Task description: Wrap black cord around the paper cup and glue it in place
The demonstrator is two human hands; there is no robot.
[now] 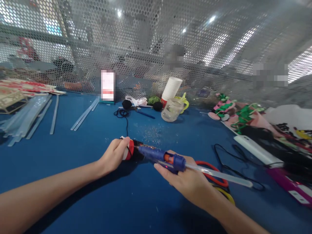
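Note:
My left hand [114, 155] grips a small red-and-white paper cup [130, 150] lying on its side, its far end dark. Black yarn [127, 126] runs from the cup back to a loose tangle on the table. My right hand [188, 182] is wrapped around a blue hot glue gun [154, 154]. The gun's nozzle points left and is right at the cup; whether it touches, I cannot tell. A long clear glue stick [221, 175] juts out of the gun's rear.
Behind my hands stand stacked paper cups [172, 87], a clear plastic jar [172, 111] and a lit phone [108, 85]. Spare glue sticks [36, 113] lie at left. A power strip [287, 182], a black cable [226, 165] and craft pieces crowd the right. Perforated metal mesh [141, 42] closes off the back.

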